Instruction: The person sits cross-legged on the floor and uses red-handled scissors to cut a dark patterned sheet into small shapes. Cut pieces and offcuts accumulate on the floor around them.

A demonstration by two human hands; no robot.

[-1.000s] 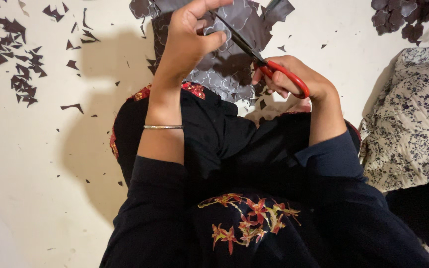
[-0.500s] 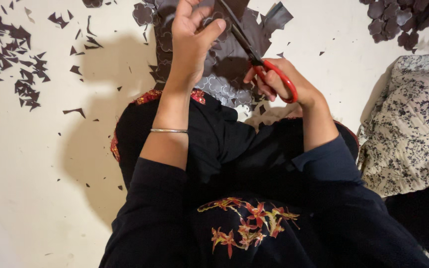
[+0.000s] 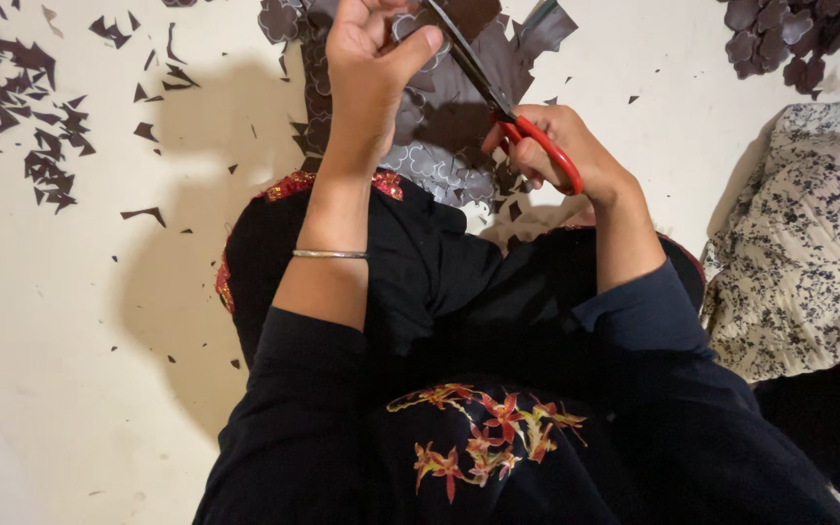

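Observation:
My left hand point(image 3: 371, 73) grips a dark brown sheet point(image 3: 439, 107) printed with pale cloud-like outlines, thumb pressed on top of it. My right hand point(image 3: 561, 151) holds red-handled scissors point(image 3: 507, 112), fingers through the loops. The blades point up and left into the sheet near its top edge. The sheet hangs down over my knees, which are covered by black clothing with red embroidered trim. A thin metal bangle point(image 3: 331, 254) sits on my left wrist.
Dark paper scraps point(image 3: 36, 126) are scattered on the pale floor at the upper left. A pile of cut dark shapes point(image 3: 789, 39) lies at the upper right. A person's floral-patterned cloth point(image 3: 809, 253) is at the right edge.
Both hands and the sheet have shifted upward in view. The scissors have moved further along the sheet toward its top edge.

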